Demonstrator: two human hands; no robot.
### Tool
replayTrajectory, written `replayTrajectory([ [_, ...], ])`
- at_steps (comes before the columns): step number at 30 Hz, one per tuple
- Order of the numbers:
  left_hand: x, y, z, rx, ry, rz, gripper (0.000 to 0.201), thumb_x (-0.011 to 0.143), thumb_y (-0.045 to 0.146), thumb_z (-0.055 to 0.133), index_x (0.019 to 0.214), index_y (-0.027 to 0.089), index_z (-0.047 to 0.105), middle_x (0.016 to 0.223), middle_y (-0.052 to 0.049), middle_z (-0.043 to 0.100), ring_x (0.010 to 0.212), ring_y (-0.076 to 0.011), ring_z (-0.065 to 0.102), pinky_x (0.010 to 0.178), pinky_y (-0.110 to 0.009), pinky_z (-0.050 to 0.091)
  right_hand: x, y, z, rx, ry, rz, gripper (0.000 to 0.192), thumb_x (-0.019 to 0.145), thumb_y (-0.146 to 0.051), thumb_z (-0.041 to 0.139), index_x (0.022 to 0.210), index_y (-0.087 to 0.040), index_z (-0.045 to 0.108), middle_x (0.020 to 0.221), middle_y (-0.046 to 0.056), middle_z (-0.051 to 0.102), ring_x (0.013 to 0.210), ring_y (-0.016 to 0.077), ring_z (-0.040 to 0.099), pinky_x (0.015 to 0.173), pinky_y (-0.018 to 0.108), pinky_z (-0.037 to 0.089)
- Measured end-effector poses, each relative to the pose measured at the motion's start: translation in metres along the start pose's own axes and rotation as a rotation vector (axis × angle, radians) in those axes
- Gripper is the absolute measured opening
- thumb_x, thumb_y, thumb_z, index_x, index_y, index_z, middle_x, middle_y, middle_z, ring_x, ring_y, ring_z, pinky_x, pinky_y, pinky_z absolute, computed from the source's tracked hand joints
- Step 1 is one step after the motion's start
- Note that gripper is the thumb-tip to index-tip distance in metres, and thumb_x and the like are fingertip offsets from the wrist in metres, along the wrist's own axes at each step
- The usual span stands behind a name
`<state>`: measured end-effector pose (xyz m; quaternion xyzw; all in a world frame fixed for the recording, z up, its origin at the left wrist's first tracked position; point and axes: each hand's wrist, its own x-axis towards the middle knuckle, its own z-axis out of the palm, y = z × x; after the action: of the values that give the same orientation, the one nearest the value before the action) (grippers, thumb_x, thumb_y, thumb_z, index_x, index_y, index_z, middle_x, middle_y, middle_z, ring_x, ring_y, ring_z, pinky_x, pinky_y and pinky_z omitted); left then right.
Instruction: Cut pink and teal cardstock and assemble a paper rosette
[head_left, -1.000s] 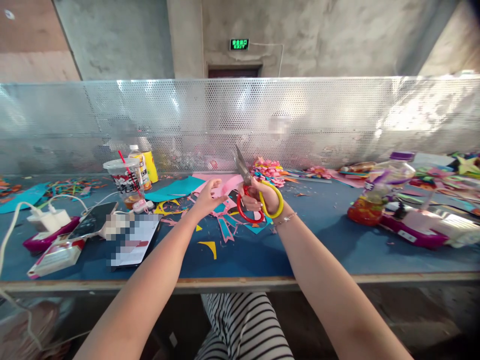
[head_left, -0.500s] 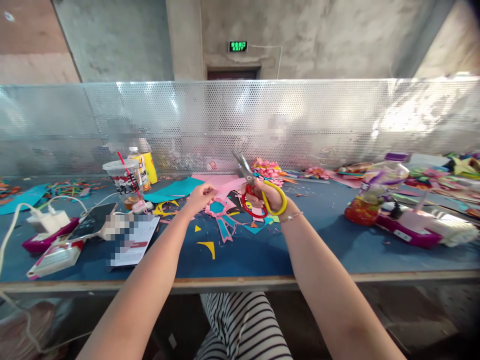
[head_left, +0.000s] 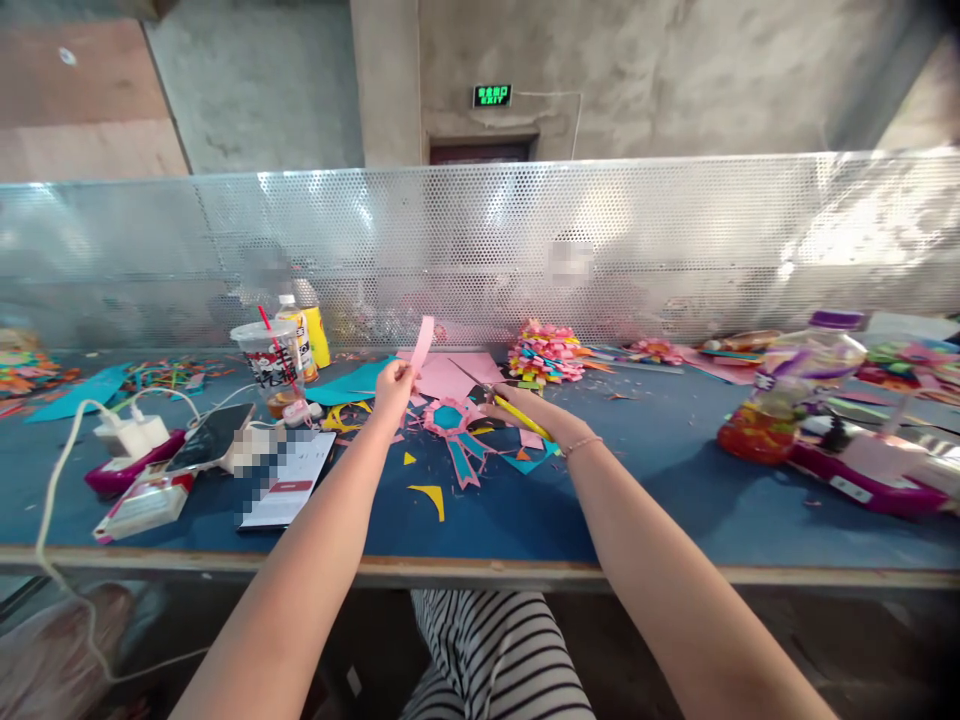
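Observation:
A pink paper strip (head_left: pixel 424 343) stands up from the pinched fingers of my left hand (head_left: pixel 396 390). My right hand (head_left: pixel 517 405) is closed around scissors (head_left: pixel 523 415) with a yellow handle; their blades point left over the pink paper sheet (head_left: pixel 457 375). Between and just below my hands lies a rosette (head_left: pixel 450 420) of pink and blue paper, with two blue tails edged in pink. Small yellow scraps (head_left: pixel 430 498) and a blue scrap (head_left: pixel 531 458) are strewn in front of it.
A pile of folded paper pieces (head_left: pixel 546 352) sits behind my right hand. To the left stand a plastic cup (head_left: pixel 266 360), a phone (head_left: pixel 289 490) and a power strip (head_left: pixel 127 470). A bottle (head_left: pixel 765 410) stands right. A perforated metal screen (head_left: pixel 450 240) closes off the back.
My left hand now holds up a pink strip that was not visible before. The scissors have come down from upright to low over the paper. The view has shifted slightly.

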<state>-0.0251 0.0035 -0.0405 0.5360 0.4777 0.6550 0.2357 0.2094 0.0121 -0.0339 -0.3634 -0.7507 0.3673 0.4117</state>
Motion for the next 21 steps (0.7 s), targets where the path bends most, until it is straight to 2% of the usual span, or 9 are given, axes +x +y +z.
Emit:
replayTrajectory([
  [4, -0.006, 0.006, 0.005, -0.048, -0.064, 0.030, 0.015, 0.075, 0.028, 0.051, 0.079, 0.014, 0.054, 0.069, -0.002, 0.061, 0.047, -0.0059, 0.047, 0.047, -0.018, 0.038, 0.002, 0.001, 0.003, -0.431, -0.119, -0.146, 0.016, 0.067, -0.028, 0.068, 0.069, -0.021, 0.054, 0.062, 0.001, 0.052, 0.053, 0.0117, 0.042, 0.051, 0.023, 0.032],
  [7, -0.010, 0.009, 0.009, -0.068, -0.145, 0.071, 0.015, 0.074, 0.029, 0.053, 0.077, 0.014, 0.055, 0.066, -0.001, 0.060, 0.047, -0.0062, 0.048, 0.048, -0.019, 0.039, 0.001, -0.002, 0.005, -0.582, -0.203, -0.134, 0.016, 0.076, -0.037, 0.057, 0.080, -0.022, 0.055, 0.073, 0.004, 0.058, 0.061, 0.0151, 0.050, 0.057, 0.026, 0.038],
  [13, -0.014, 0.008, 0.013, -0.058, -0.270, 0.060, 0.015, 0.073, 0.030, 0.054, 0.075, 0.015, 0.055, 0.066, -0.002, 0.062, 0.046, -0.0067, 0.048, 0.047, -0.020, 0.039, 0.000, -0.007, 0.009, -0.718, -0.215, -0.103, 0.025, 0.081, -0.041, 0.046, 0.092, -0.020, 0.054, 0.083, 0.008, 0.061, 0.074, 0.0210, 0.057, 0.065, 0.032, 0.043],
  [21, -0.016, 0.008, 0.014, -0.015, -0.332, 0.089, 0.019, 0.073, 0.034, 0.054, 0.073, 0.015, 0.056, 0.066, -0.003, 0.063, 0.049, -0.0080, 0.050, 0.049, -0.020, 0.039, 0.002, -0.006, 0.013, -0.777, -0.188, -0.124, 0.035, 0.085, -0.048, 0.040, 0.092, -0.017, 0.053, 0.083, 0.007, 0.061, 0.073, 0.0181, 0.057, 0.062, 0.025, 0.040],
])
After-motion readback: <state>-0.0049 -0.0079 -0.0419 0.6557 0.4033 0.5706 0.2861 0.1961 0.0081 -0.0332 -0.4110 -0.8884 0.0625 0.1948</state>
